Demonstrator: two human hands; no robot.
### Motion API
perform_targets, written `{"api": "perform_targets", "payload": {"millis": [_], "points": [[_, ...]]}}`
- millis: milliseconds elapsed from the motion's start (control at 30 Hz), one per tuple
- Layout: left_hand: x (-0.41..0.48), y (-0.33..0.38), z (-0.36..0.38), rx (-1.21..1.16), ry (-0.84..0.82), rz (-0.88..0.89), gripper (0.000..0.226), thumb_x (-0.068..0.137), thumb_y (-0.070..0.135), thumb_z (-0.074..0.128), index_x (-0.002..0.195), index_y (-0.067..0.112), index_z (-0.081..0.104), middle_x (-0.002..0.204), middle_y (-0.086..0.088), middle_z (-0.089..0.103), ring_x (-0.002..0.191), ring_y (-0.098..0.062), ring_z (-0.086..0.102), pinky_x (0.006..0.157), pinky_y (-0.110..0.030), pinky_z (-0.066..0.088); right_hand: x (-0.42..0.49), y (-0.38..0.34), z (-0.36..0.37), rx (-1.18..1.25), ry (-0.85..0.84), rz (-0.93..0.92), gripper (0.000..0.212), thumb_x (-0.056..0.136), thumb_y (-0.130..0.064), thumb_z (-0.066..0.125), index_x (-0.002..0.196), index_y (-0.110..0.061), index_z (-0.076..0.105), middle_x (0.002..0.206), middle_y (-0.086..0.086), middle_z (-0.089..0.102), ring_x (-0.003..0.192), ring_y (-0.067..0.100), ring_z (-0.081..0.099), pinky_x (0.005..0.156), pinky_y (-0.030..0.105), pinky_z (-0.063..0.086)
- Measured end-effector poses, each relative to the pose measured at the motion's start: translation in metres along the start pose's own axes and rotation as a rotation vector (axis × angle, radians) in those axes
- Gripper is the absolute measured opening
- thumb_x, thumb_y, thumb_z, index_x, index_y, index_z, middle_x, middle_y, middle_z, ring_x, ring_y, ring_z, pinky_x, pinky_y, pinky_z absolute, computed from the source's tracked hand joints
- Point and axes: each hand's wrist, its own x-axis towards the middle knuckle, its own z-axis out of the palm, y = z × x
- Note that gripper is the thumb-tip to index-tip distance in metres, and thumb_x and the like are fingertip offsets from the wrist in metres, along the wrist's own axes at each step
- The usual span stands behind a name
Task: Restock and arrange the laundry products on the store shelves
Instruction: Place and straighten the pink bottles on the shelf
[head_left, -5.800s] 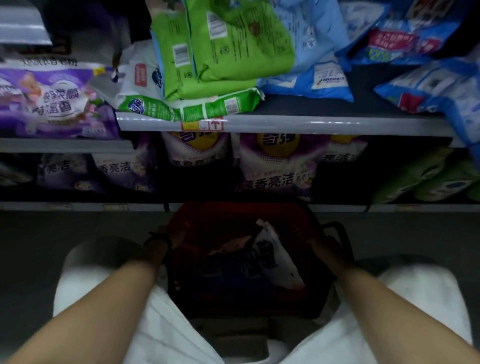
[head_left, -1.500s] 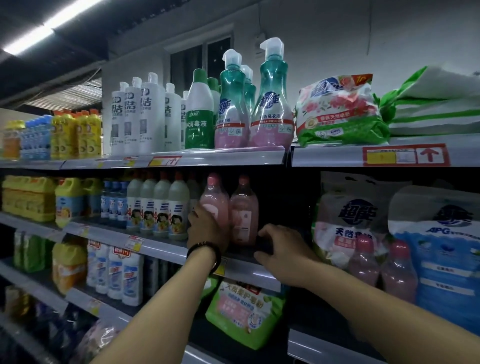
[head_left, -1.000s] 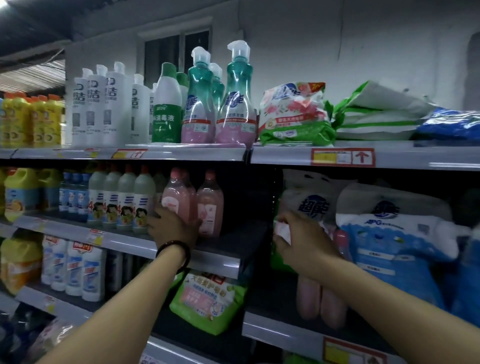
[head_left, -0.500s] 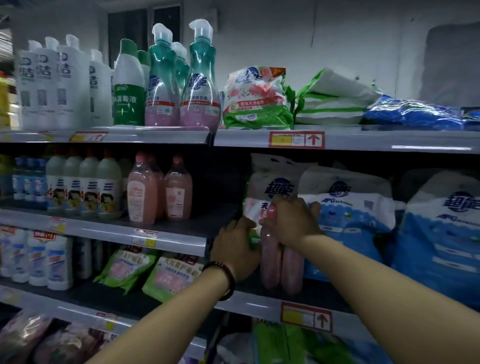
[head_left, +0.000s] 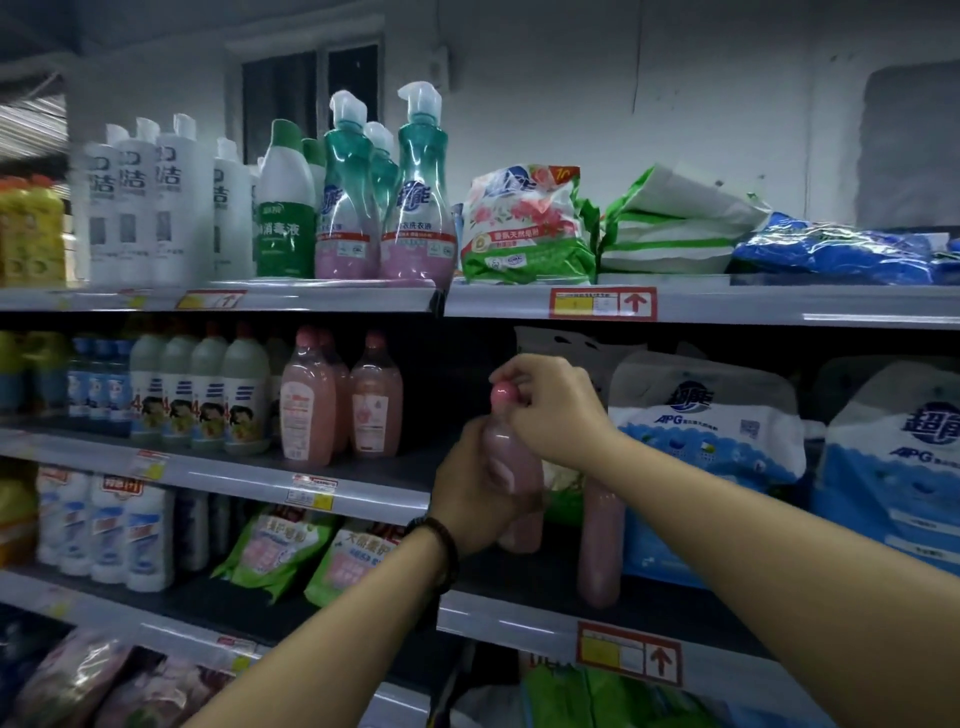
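Pink bottle (head_left: 519, 519): held two-handed at the left end of the right-hand shelf (head_left: 519, 618) bay, just left of a second bottle (head_left: 600, 540) standing there. Couldn't tell whether its base sat on the deck or hung clear.

Risks, as judged:
- Could have slipped: smooth-looking plastic, and only a pinch up top.
- Could have tipped the second bottle on the way out: tall, narrow, just beside, near the front edge.
- Could have loosened the cap (head_left: 502, 396) if twisted at the pinch.
- Could have dragged the blue bags (head_left: 706, 457) leaning in from the right.

Grip:
- Wrapped left hand (head_left: 467, 493) round the body from the near left, fingers curled behind, mostly hidden.
- Closed right hand (head_left: 550, 410) over the neck from the right, fingertips pinched on the cap, left poking out at the hand's left edge.
- Left a strip of body showing between the two hands.
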Motion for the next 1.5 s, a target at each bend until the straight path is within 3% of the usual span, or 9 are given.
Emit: {"api": "perform_targets", "payload": {"millis": [100, 233, 367, 533, 633, 767, 867, 1233, 1500], "points": [[0.007, 0.004, -0.020, -0.004, 0.143, 0.060, 0.108, 0.043, 0.050, 0.093, 0.140, 0.046, 0.045, 0.131, 0.008, 0.060, 0.114, -0.014, 0.063, 0.092, -0.037, 0.059, 0.008, -0.017, -0.003, 0.052, -0.009, -0.043, 0.030, 0.093, -0.025, 0.072, 0.122, -0.032, 0.072, 0.100, -0.011, 0.076, 0.095, 0.008, 0.071, 0.089, 0.035, 0.061], [0.017, 0.006, -0.053, -0.138, 0.282, 0.129, 0.086, 0.057, 0.017, 0.099, 0.127, 0.043, 0.056, 0.116, 0.011, 0.071, 0.101, -0.003, 0.070, 0.080, -0.021, 0.059, 0.017, -0.042, 0.008, 0.087, -0.031, -0.107, 0.043, 0.093, -0.035, 0.074, 0.135, -0.025, 0.066, 0.109, -0.008, 0.075, 0.102, 0.010, 0.070, 0.095, 0.028, 0.058], [0.031, -0.004, -0.080, 0.001, 0.495, 0.141, 0.089, 0.065, 0.014, 0.091, 0.141, 0.036, 0.052, 0.128, 0.000, 0.069, 0.114, -0.017, 0.068, 0.098, -0.039, 0.058, 0.018, -0.043, 0.027, 0.008, -0.104, -0.089, 0.038, 0.092, -0.041, 0.072, 0.126, -0.024, 0.070, 0.109, -0.006, 0.074, 0.097, 0.013, 0.071, 0.091, 0.035, 0.062], [0.049, -0.032, -0.100, -0.165, 0.478, -0.045, 0.084, 0.069, 0.019, 0.095, 0.120, 0.057, 0.042, 0.111, 0.026, 0.053, 0.092, 0.016, 0.047, 0.085, -0.005, 0.037, 0.014, -0.026, 0.034, -0.090, -0.193, -0.029, 0.047, 0.095, -0.045, 0.071, 0.135, -0.022, 0.063, 0.118, 0.000, 0.069, 0.101, 0.017, 0.067, 0.083, 0.027, 0.055], [0.047, -0.028, -0.103, -0.041, 0.576, -0.148, 0.042, 0.085, 0.035, 0.082, 0.122, 0.037, 0.062, 0.117, 0.004, 0.066, 0.094, -0.010, 0.062, 0.072, -0.024, 0.058, 0.014, -0.019, 0.038, -0.126, -0.249, -0.019, 0.037, 0.096, -0.044, 0.070, 0.126, -0.024, 0.066, 0.109, -0.003, 0.069, 0.090, 0.012, 0.066, 0.068, 0.021, 0.051], [0.057, -0.051, -0.106, 0.247, 0.604, -0.156, 0.096, 0.072, 0.026, 0.091, 0.149, 0.044, 0.036, 0.142, -0.003, 0.056, 0.127, -0.029, 0.057, 0.106, -0.043, 0.053, 0.014, -0.011, 0.043, -0.141, -0.324, -0.027, 0.015, 0.096, -0.039, 0.071, 0.096, -0.023, 0.074, 0.089, -0.006, 0.074, 0.078, 0.012, 0.068, 0.059, 0.022, 0.051], [0.064, -0.043, -0.108, 0.232, 0.634, -0.197, 0.094, 0.074, 0.042, 0.084, 0.150, 0.045, 0.029, 0.144, -0.012, 0.050, 0.128, -0.041, 0.054, 0.101, -0.050, 0.051, 0.016, -0.005, 0.050, -0.129, -0.325, 0.002, 0.014, 0.096, -0.037, 0.072, 0.091, -0.023, 0.072, 0.086, -0.004, 0.073, 0.073, 0.013, 0.068, 0.057, 0.023, 0.049], [0.078, -0.052, -0.102, 0.491, 0.640, -0.281, 0.086, 0.078, 0.067, 0.068, 0.149, 0.039, 0.027, 0.135, -0.016, 0.043, 0.120, -0.046, 0.052, 0.092, -0.056, 0.049, 0.032, -0.007, 0.071, -0.119, -0.336, -0.042, 0.023, 0.092, -0.040, 0.073, 0.111, -0.029, 0.069, 0.104, -0.008, 0.068, 0.088, 0.009, 0.067, 0.080, 0.031, 0.062], [0.052, -0.052, -0.074, 0.467, 0.727, -0.284, 0.077, 0.076, 0.027, 0.075, 0.142, 0.009, 0.040, 0.138, -0.024, 0.043, 0.121, -0.049, 0.048, 0.097, -0.056, 0.047, 0.009, 0.008, 0.029, -0.243, -0.288, -0.071, 0.014, 0.095, -0.031, 0.068, 0.108, -0.026, 0.070, 0.094, -0.007, 0.066, 0.083, 0.015, 0.065, 0.071, 0.032, 0.058]]}}
